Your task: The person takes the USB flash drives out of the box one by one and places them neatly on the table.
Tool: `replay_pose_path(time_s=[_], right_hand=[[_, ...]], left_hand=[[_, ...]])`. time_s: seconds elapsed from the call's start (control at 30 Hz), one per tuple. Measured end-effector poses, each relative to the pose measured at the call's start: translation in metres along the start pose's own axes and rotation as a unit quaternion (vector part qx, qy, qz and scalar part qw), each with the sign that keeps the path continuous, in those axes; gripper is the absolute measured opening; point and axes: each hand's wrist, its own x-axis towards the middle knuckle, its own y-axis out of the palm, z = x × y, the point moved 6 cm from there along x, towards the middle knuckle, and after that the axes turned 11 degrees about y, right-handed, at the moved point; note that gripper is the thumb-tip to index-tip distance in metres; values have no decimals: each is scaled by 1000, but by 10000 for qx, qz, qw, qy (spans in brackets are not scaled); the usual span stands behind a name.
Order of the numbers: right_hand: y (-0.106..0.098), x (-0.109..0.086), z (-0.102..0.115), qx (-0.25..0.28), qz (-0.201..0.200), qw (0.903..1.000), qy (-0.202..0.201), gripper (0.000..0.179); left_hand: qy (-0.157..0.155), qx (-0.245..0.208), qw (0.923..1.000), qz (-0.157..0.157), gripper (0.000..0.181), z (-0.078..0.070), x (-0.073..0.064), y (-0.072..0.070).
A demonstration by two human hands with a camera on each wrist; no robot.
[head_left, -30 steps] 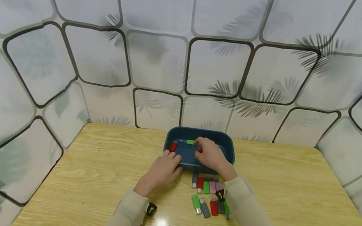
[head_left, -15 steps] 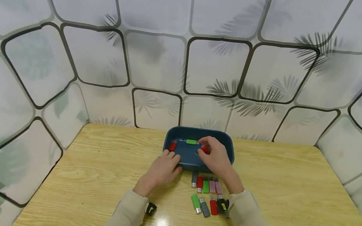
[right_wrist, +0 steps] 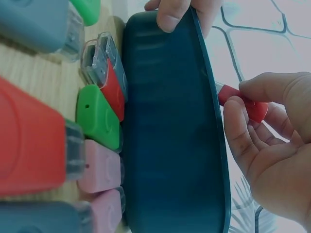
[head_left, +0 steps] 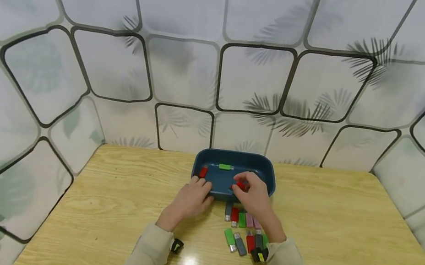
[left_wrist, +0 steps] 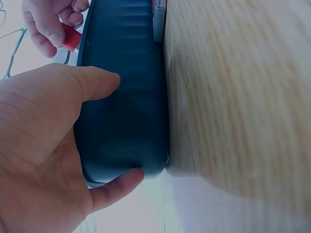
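Note:
A dark blue tray [head_left: 237,153] stands against the back of the table. My left hand [head_left: 190,199] grips its near left corner, fingers over the rim and thumb [left_wrist: 102,85] on the outer front wall. My right hand [head_left: 257,201] reaches over the near rim, right of the middle, and pinches a red USB stick [right_wrist: 231,94] between thumb and fingers. Its clear-capped end points toward the tray's front wall in the right wrist view. Inside the tray lie a green USB stick [head_left: 225,167] by the back wall and another red one [head_left: 203,172] at the left.
Two rows of USB sticks lie before the tray. The row nearest it has grey [head_left: 229,210], red [head_left: 235,215], green [head_left: 242,219] and pink [head_left: 249,220] ones. Closer to me are green [head_left: 230,238], grey [head_left: 239,244] and red [head_left: 250,242] ones, with more beside my right wrist.
My right hand has drawn back from the tray's middle toward its near right side, with the red USB stick in its fingers. My left hand has stayed on the corner.

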Motion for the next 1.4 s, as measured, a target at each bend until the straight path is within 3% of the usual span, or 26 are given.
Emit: replay_pose_path(time_s=[0.3,0.73,1.4], right_hand=[[-1,-2,-5,350,-79,9992,176,9],[-1,0,-16,777,130,9950,616,8],[-10,-4,-10,1193,365,9912,431,12]], left_hand=[[2,38,10000,37,18,2,-1,3],[64,-10,10000,54,17,0,0,-1],[8,-93,9999,35,18,2,1,1]])
